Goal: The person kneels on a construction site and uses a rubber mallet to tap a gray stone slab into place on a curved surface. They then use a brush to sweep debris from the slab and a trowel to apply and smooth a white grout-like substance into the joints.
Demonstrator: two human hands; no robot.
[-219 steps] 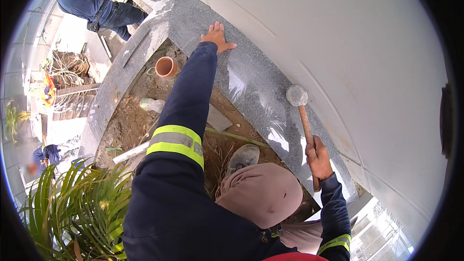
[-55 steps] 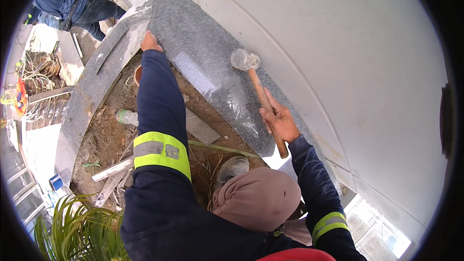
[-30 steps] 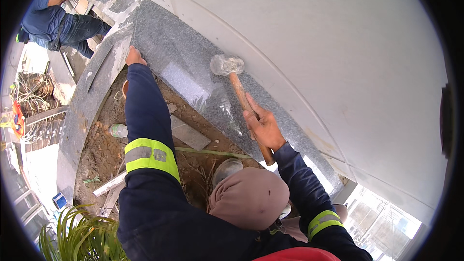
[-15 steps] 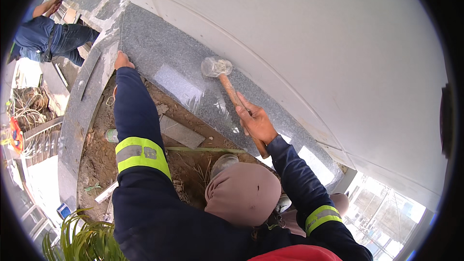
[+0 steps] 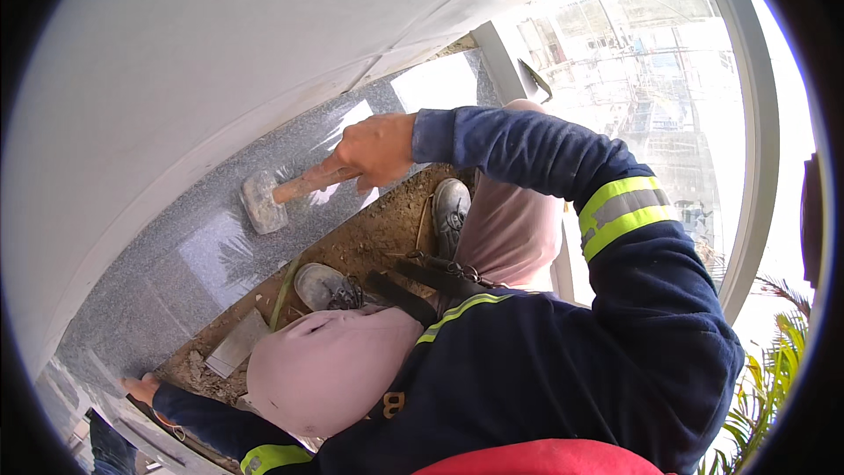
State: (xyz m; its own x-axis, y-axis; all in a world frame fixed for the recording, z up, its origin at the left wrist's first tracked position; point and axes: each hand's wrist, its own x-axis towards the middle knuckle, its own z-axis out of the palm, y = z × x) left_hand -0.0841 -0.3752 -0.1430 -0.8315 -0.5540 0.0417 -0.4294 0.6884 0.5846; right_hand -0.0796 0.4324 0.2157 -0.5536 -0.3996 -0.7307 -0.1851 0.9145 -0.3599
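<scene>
In the head view, my right hand [image 5: 374,148] grips the wooden handle of a pale-headed mallet [image 5: 264,202], whose head is on or just over the speckled grey granite slab [image 5: 154,299]. Sunlight and leaf shadows fall across the polished stone, which runs along the foot of a curved white wall [image 5: 176,62]. At the lower left, small in the view, my left hand [image 5: 142,387] is at the slab's far corner, fingers curled on its edge. My shoes [image 5: 321,286] are on brown soil beside the slab.
A loose grey offcut [image 5: 236,343] lies on the soil near a thin green strip [image 5: 283,295]. At the right stand a bright glazed panel [image 5: 615,62] with a frame and palm fronds [image 5: 774,361]. A co-worker's dark trouser leg [image 5: 110,440] shows at the bottom left edge.
The view has swung round to the mallet side. Earlier my left hand lay spread on the slab; it has since moved to the edge and curled. The mallet stays in my right hand.
</scene>
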